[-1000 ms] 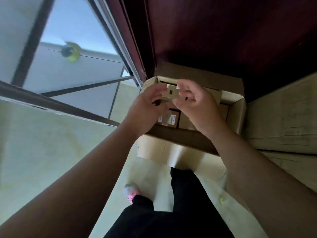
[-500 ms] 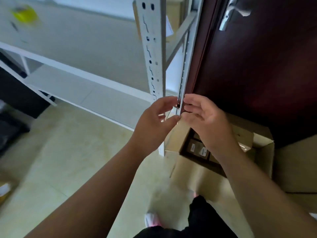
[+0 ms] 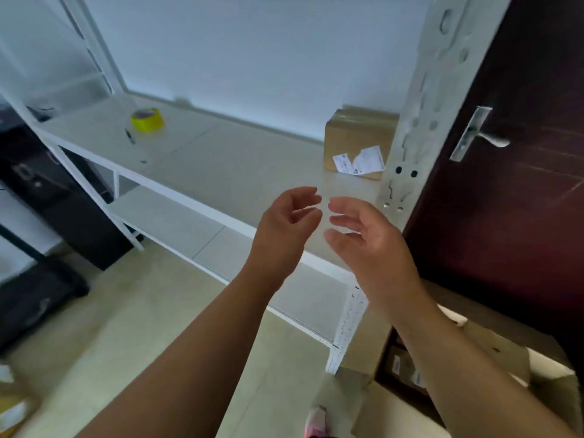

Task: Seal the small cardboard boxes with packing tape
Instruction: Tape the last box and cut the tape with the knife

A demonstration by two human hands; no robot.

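left grip (image 3: 286, 222) loosely curled, empty | right grip (image 3: 363, 235) fingers apart, empty, just beside it | tape roll (image 3: 147, 119) on shelf far left beyond grips, probably parked for reach | cardboard box (image 3: 357, 139) beyond right grip

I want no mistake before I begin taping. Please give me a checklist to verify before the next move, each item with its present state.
1. The tape roll lies free on the shelf: ok.
2. The left hand holds nothing: ok.
3. The right hand holds nothing: ok.
4. The cardboard box on the shelf is already sealed: cannot tell.
5. The open carton on the floor holds small boxes: ok.
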